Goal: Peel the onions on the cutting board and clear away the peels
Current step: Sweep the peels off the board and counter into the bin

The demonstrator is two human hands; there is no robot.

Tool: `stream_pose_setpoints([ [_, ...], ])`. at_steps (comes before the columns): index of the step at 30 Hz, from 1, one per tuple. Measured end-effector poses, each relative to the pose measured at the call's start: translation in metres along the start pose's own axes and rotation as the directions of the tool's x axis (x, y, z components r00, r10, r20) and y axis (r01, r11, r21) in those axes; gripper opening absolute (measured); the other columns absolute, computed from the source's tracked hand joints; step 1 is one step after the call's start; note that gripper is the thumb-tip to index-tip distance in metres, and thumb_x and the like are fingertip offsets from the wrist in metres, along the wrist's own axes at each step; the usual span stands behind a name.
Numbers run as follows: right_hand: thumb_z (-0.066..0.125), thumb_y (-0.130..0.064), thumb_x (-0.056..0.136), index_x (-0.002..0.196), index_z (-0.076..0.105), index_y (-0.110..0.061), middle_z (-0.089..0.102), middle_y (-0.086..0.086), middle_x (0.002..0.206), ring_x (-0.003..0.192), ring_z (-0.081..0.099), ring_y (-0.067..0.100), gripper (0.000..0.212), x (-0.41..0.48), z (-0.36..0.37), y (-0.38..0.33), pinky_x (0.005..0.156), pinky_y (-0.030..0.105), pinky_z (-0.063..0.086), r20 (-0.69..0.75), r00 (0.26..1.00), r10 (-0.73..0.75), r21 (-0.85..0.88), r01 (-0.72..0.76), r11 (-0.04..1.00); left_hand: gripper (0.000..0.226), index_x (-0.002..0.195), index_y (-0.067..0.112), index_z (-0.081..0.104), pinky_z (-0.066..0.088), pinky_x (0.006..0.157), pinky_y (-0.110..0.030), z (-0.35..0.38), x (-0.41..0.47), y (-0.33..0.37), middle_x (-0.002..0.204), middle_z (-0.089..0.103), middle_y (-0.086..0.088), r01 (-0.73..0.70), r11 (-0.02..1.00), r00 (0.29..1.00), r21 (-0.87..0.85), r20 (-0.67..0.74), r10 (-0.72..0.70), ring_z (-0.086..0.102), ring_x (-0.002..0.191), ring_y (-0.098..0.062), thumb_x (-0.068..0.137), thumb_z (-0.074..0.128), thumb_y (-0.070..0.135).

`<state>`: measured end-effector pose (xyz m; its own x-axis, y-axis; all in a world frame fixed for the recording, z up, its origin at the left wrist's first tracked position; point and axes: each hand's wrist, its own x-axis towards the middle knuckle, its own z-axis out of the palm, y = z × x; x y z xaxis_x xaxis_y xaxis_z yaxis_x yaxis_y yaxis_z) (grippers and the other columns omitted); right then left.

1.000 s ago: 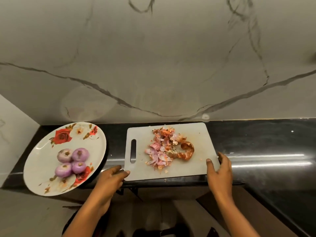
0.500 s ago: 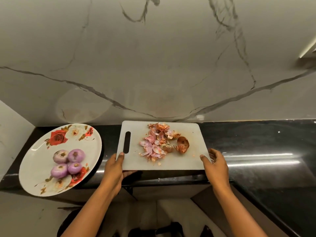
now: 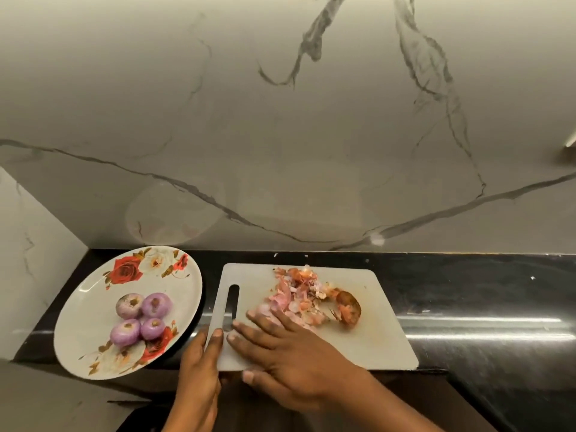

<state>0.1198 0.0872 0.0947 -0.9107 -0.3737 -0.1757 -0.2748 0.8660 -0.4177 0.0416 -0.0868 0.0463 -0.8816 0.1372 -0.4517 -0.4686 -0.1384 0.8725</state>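
The plate (image 3: 90, 310) sits at the table's (image 3: 483, 288) left end, overhanging the front edge, with four onions (image 3: 141, 319) on it. The cutting board (image 3: 383, 338) lies just right of it, along the front edge. The peels (image 3: 300, 294) are heaped mid-board toward the back; the right grip (image 3: 290, 357) lies before them, and the left grip (image 3: 199, 378) is at the board's front left corner.

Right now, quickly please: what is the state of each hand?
Left hand: grips the cutting board at its near left edge.
Right hand: open, straight fingers flat on the board, by the onion peels.

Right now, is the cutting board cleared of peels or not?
Not cleared: a pile of onion peels lies on the cutting board, beside the right hand.
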Motion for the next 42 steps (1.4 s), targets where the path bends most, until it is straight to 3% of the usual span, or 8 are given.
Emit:
stream_pose_setpoints([
  [4,0.014,-0.057,0.113,0.167,-0.008,-0.038,-0.006,-0.012,0.176,0.161,-0.017,0.005,0.061,0.012,0.009,0.004,0.125,0.037,-0.027,0.084,0.994,-0.07,-0.028,0.072,0.997,0.018,0.112,0.009,0.071,0.064,0.058,-0.039,-0.016,-0.014,0.006,0.103,0.076,-0.019,0.058,0.996,0.998,-0.066,-0.005,-0.059,0.072,0.092,-0.031,0.107,0.055,0.015],
  [9,0.012,-0.06,0.112,0.167,-0.007,-0.037,-0.008,-0.014,0.176,0.159,-0.019,-0.001,0.062,0.021,-0.001,0.016,0.126,0.036,-0.024,0.113,0.991,-0.071,0.0,0.071,0.997,0.019,0.117,0.012,0.07,0.065,0.056,-0.041,-0.025,-0.027,0.015,0.099,0.078,-0.015,0.045,0.993,0.999,-0.109,0.01,-0.044,0.072,0.093,-0.031,0.106,0.056,0.014],
  [20,0.006,-0.067,0.108,0.166,-0.009,-0.039,-0.008,-0.014,0.175,0.161,-0.012,0.005,0.067,0.039,-0.008,0.112,0.133,0.045,-0.009,0.095,0.973,0.212,-0.072,-0.206,0.976,0.021,0.121,0.01,0.069,0.065,0.055,-0.045,-0.04,-0.039,0.015,0.109,0.076,-0.02,0.081,0.992,0.997,-0.094,0.021,-0.079,0.072,0.098,-0.034,0.105,0.056,0.015],
  [25,0.008,-0.063,0.109,0.168,-0.002,-0.035,-0.004,-0.007,0.176,0.164,-0.007,0.014,0.066,0.035,-0.023,0.133,0.13,0.048,-0.016,0.032,0.946,0.324,-0.164,-0.315,0.935,0.025,0.127,0.009,0.066,0.065,0.054,-0.045,-0.045,-0.037,0.015,0.116,0.071,-0.023,0.107,0.989,0.994,-0.103,0.002,-0.107,0.07,0.104,-0.036,0.106,0.055,0.016],
  [29,0.017,-0.056,0.113,0.167,-0.003,-0.038,-0.015,-0.014,0.174,0.161,-0.017,0.007,0.061,0.022,-0.029,0.068,0.128,0.039,-0.017,0.034,0.986,0.164,-0.064,-0.161,0.985,0.023,0.125,0.013,0.068,0.064,0.054,-0.041,-0.044,-0.033,0.015,0.113,0.075,-0.016,0.076,0.991,0.997,-0.112,-0.017,-0.078,0.071,0.103,-0.033,0.106,0.055,0.016],
  [34,0.019,-0.056,0.114,0.167,-0.005,-0.042,-0.01,-0.019,0.175,0.159,-0.016,-0.003,0.059,-0.004,-0.008,-0.021,0.128,0.03,-0.013,0.208,0.974,-0.094,0.167,0.06,0.984,0.02,0.115,0.014,0.071,0.066,0.059,-0.035,-0.038,-0.032,0.017,0.101,0.081,-0.011,0.025,0.993,1.0,-0.113,-0.01,-0.027,0.079,0.083,-0.02,0.107,0.053,0.013],
  [38,0.017,-0.057,0.113,0.166,-0.01,-0.042,-0.011,-0.018,0.175,0.157,-0.019,-0.005,0.06,-0.006,0.004,-0.004,0.128,0.033,-0.016,0.182,0.981,-0.068,0.122,0.046,0.991,0.019,0.117,0.013,0.07,0.066,0.059,-0.04,-0.04,-0.03,0.018,0.111,0.078,-0.016,0.044,0.992,0.999,-0.12,-0.023,-0.047,0.075,0.097,-0.028,0.105,0.056,0.014],
  [42,0.011,-0.067,0.109,0.165,-0.013,-0.044,-0.016,-0.019,0.173,0.158,-0.019,-0.002,0.065,0.004,0.002,0.061,0.132,0.038,-0.01,0.139,0.983,0.123,0.074,-0.135,0.988,0.021,0.122,0.013,0.069,0.066,0.056,-0.046,-0.047,-0.033,0.021,0.12,0.072,-0.016,0.074,0.992,0.996,-0.105,-0.036,-0.079,0.067,0.111,-0.035,0.105,0.058,0.018],
])
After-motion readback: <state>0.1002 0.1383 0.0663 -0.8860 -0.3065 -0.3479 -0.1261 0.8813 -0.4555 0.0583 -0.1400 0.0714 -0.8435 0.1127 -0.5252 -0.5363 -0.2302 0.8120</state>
